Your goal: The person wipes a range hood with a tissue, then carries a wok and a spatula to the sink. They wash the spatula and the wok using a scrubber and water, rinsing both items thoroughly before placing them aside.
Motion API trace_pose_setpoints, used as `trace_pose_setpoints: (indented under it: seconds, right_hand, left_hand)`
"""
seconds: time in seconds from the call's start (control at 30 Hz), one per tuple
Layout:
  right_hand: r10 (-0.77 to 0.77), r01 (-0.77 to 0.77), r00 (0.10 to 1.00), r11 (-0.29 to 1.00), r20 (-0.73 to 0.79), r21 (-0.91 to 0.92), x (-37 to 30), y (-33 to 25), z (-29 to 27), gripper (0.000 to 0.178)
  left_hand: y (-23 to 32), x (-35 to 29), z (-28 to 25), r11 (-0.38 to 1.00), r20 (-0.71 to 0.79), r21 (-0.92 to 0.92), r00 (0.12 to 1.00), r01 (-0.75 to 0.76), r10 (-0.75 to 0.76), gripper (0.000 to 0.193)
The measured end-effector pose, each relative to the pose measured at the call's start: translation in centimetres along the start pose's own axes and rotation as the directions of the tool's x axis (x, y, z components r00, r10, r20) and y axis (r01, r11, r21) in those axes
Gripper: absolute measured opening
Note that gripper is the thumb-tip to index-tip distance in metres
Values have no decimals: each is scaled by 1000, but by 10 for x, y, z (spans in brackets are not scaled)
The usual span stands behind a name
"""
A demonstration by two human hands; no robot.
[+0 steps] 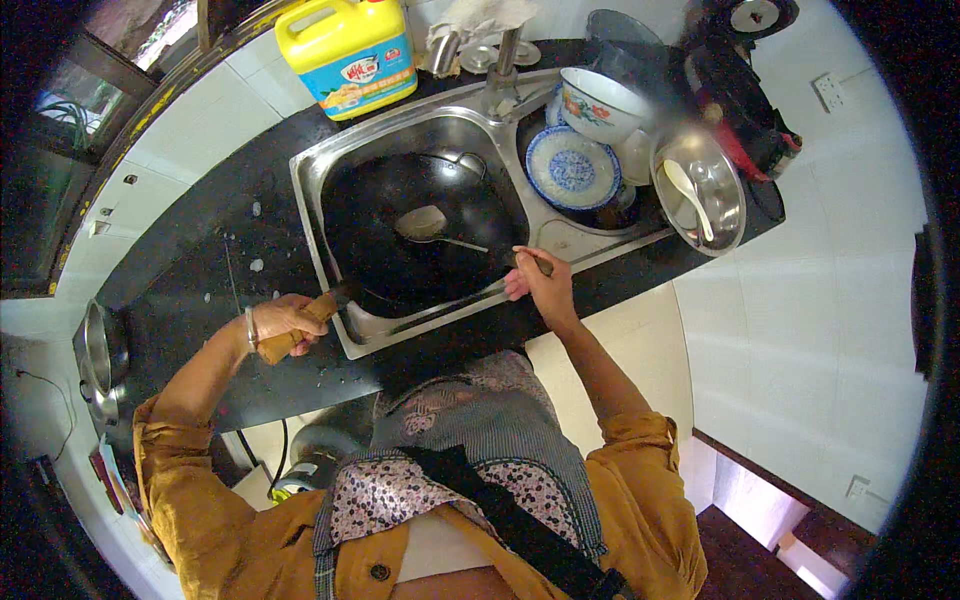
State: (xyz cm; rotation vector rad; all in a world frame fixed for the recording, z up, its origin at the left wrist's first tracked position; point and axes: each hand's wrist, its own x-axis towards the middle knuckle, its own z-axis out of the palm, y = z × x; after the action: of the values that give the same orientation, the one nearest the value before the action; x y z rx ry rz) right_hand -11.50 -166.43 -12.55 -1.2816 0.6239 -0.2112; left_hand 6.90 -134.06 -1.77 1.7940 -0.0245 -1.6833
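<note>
Observed at the sink's near-left corner: left hand (285, 322) closed round the wooden handle (322, 305) of a dark wok (365, 220), with a bangle (250, 325) on the wrist. Observed at the sink's near-right edge: right hand (548, 292) wrapped about the grip of a metal ladle (422, 222), with the brown end of the grip showing above the fist. Found inside the wok: the bowl of the ladle, well apart from both hands, with its thin shaft running right towards the grip.

Located the wok in the large left basin of a stainless steel sink (318, 262), let into a black desk (200, 300). Recorded beyond it: a faucet (500, 90) and, to the left, a yellow jug (330, 30) with a blue label. Counted in or over the smaller right basin: a blue-and-white plate (572, 170) and a white flowered bowl (600, 105), just behind the plate. Noted right of these: a shiny metal bowl (735, 205) holding a white spoon (688, 195). Noted at the far left of the desk: a metal pot (105, 345). Seen nearest the camera: mustard sleeves (185, 450) and a patterned apron (470, 420).
</note>
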Motion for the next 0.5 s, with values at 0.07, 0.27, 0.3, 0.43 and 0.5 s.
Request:
trace_pose_setpoints:
  seconds: [0.07,0.27,0.3,0.43,0.5]
  right_hand:
    - [1,-2,1000,1000,-9,-28,-3,6,0,26]
    - [43,-39,999,987,21,-153,3,8,-14,26]
    - [82,-81,997,979,-2,-190,5,3,-15,29]
    - [-59,128,989,789,133,-600,20,3,-38,27]
    - [-38,237,968,471,249,-850,25,-4,-42,28]
  left_hand:
    - [-16,13,-9,1000,21,18,1000,-14,13,26]
    - [-51,37,-28,997,125,-18,989,-81,82,28]
    - [-48,37,-27,996,130,-26,988,-81,84,28]
    - [-55,47,-30,998,111,5,992,-61,60,36]
    - [-51,45,-32,993,80,104,995,-63,55,50]
